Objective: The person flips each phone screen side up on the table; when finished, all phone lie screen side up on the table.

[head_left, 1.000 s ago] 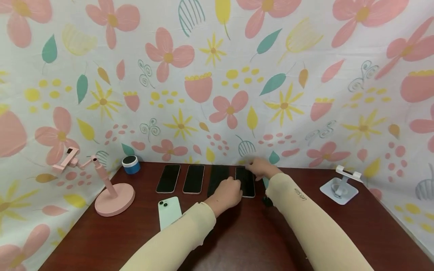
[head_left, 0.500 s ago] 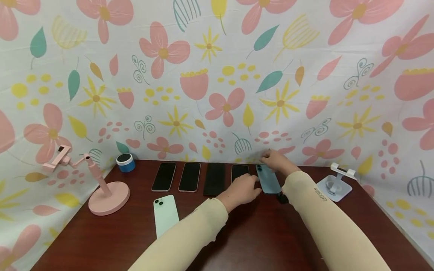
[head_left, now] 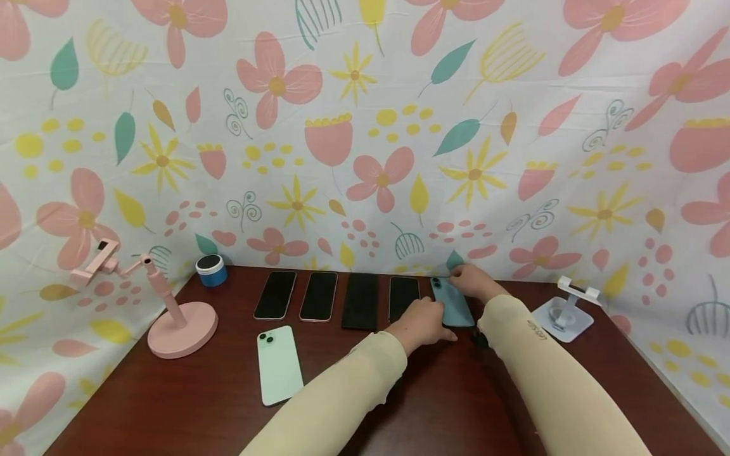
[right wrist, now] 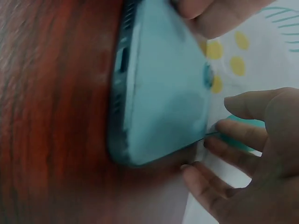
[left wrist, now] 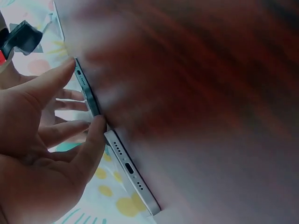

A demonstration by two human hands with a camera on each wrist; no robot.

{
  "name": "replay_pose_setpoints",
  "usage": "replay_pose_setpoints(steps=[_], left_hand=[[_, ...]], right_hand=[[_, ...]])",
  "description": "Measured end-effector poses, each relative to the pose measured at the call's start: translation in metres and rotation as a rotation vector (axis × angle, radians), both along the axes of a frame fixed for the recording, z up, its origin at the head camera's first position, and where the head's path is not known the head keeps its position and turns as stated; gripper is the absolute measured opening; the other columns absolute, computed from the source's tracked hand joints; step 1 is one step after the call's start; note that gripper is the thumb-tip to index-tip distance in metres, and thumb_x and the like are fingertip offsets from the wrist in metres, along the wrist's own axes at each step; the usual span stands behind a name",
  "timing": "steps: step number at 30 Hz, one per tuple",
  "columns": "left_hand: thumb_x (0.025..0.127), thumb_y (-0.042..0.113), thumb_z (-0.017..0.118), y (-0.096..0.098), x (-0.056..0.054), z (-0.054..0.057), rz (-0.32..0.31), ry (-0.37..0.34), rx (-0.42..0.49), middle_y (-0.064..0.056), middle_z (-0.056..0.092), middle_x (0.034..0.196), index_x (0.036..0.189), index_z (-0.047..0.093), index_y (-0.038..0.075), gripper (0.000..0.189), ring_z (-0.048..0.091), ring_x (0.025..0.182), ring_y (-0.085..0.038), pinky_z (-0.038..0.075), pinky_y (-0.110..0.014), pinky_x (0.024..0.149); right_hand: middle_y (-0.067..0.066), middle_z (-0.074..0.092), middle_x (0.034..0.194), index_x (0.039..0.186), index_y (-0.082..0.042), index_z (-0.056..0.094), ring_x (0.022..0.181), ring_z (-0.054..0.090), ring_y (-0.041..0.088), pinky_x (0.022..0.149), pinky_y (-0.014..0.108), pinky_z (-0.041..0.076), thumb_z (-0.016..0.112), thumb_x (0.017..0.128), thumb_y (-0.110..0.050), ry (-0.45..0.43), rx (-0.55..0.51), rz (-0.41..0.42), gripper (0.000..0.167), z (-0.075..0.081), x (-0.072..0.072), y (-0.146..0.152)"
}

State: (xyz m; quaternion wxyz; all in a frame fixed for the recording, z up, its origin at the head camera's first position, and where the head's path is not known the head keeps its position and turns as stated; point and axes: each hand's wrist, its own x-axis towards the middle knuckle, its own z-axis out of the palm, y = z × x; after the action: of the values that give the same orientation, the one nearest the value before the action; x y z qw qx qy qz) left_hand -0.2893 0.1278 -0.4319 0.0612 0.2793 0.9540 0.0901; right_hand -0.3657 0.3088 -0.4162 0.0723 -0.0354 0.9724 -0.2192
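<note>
A light-blue phone (head_left: 454, 306) lies back up at the right end of a row of phones. My left hand (head_left: 421, 322) is at its lower left, fingers fairly straight. In the left wrist view, the index fingertip (left wrist: 99, 122) is close to one corner of its port end and the thumb reaches the other. My right hand (head_left: 474, 282) is beside its upper right edge. The right wrist view shows those fingers (right wrist: 223, 151) loosely spread at the side of the phone. Left of it lies a dark-screened phone (head_left: 403, 295), partly behind my left hand.
Farther left lie a black slab (head_left: 360, 301) and two dark-screened phones (head_left: 319, 296). A mint phone (head_left: 279, 365) lies nearer. A pink stand (head_left: 182, 329) and a blue jar (head_left: 211, 271) are at left, a white stand (head_left: 563, 316) at right. A patterned cloth hangs behind.
My left hand has moved right, from the dark phone to the lower end of the blue one. My right hand has shifted right, from the dark phone's top to the blue phone's right side.
</note>
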Motion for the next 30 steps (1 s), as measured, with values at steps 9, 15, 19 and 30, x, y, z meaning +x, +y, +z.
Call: replay_pose_setpoints(steps=[9,15,19,30], left_hand=[[0.093,0.055,0.080,0.004,-0.005,0.001,-0.017,0.068,0.011,-0.002,0.077,0.094,0.090,0.075,0.017,0.039,0.070,0.086,-0.015,0.057,-0.022,0.079],[0.093,0.052,0.082,0.004,-0.002,0.002,0.038,0.034,0.039,0.000,0.071,0.073,0.066,0.068,0.017,0.045,0.061,0.066,-0.012,0.052,-0.022,0.067],[0.092,0.049,0.083,0.003,-0.001,0.001,0.066,0.024,0.042,0.000,0.069,0.070,0.063,0.068,0.017,0.045,0.060,0.063,-0.012,0.051,-0.022,0.062],[0.104,0.049,0.067,0.007,0.014,0.004,-0.014,0.192,-0.190,0.001,0.082,0.104,0.097,0.086,0.021,0.035,0.072,0.104,-0.017,0.062,-0.025,0.087]], right_hand=[[0.031,0.070,0.128,0.124,0.007,0.074,0.088,0.064,0.032,0.088,0.046,0.055,0.047,0.107,-0.016,0.101,0.097,0.028,0.039,-0.007,0.004,-0.001],[0.035,0.063,0.141,0.136,0.008,0.068,0.105,0.070,0.042,0.096,0.052,0.058,0.047,0.106,-0.013,0.111,0.102,0.020,0.042,-0.011,0.007,-0.002],[0.022,0.070,0.084,0.093,0.003,0.074,0.066,0.056,0.024,0.068,0.036,0.051,0.047,0.105,-0.013,0.107,0.052,0.011,0.033,-0.014,0.006,-0.002],[-0.007,0.031,0.052,0.057,-0.020,0.038,0.051,0.032,0.012,0.055,0.027,0.034,0.047,0.105,-0.014,0.100,0.000,-0.021,0.050,-0.018,-0.003,-0.002]])
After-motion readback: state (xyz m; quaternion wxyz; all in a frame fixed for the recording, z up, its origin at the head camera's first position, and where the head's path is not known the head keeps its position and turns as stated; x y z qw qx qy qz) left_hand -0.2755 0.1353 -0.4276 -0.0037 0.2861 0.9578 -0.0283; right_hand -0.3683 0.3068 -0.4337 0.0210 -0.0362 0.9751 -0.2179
